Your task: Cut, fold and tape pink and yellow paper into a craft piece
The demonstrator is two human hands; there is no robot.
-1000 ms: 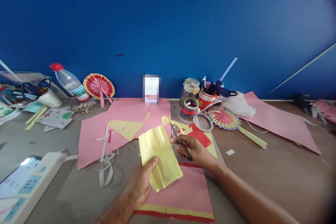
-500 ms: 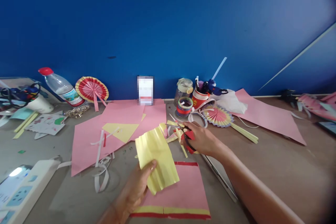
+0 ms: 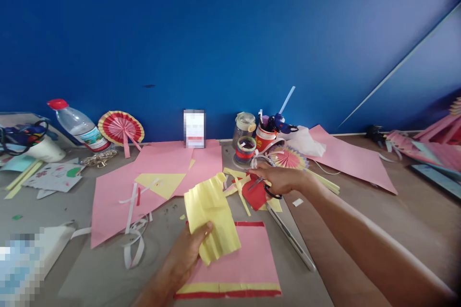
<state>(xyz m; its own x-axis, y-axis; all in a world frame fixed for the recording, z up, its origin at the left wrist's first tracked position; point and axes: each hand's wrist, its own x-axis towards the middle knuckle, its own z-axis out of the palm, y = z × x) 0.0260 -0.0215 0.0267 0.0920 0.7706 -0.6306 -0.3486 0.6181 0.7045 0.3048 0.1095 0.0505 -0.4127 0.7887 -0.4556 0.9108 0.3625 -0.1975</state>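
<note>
My left hand (image 3: pixel 187 254) is closed on the lower edge of a pleated yellow paper (image 3: pixel 211 216), held upright above a pink sheet with red and yellow borders (image 3: pixel 252 264). My right hand (image 3: pixel 283 178) is stretched forward over the table and grips a pair of black-handled scissors (image 3: pixel 264 186), whose blades point left over a red paper piece (image 3: pixel 255 194) and yellow strips (image 3: pixel 236 178). Just beyond that hand lie a white tape ring (image 3: pixel 260 158) and a small pink-and-yellow paper fan (image 3: pixel 290 157).
Large pink sheets (image 3: pixel 151 172) cover the table's middle, another (image 3: pixel 345 158) lies at right. By the blue wall stand a water bottle (image 3: pixel 77 124), a red fan (image 3: pixel 120 127), a glass jar (image 3: pixel 244 124), a tape stack (image 3: pixel 245 148) and a cup of tools (image 3: pixel 266 134). A metal ruler (image 3: pixel 291 237) lies near the pink sheet.
My right hand has carried the scissors away from the yellow paper, forward and right toward the tape ring. My left hand kept hold of the pleated paper. The view shifted slightly to the right.
</note>
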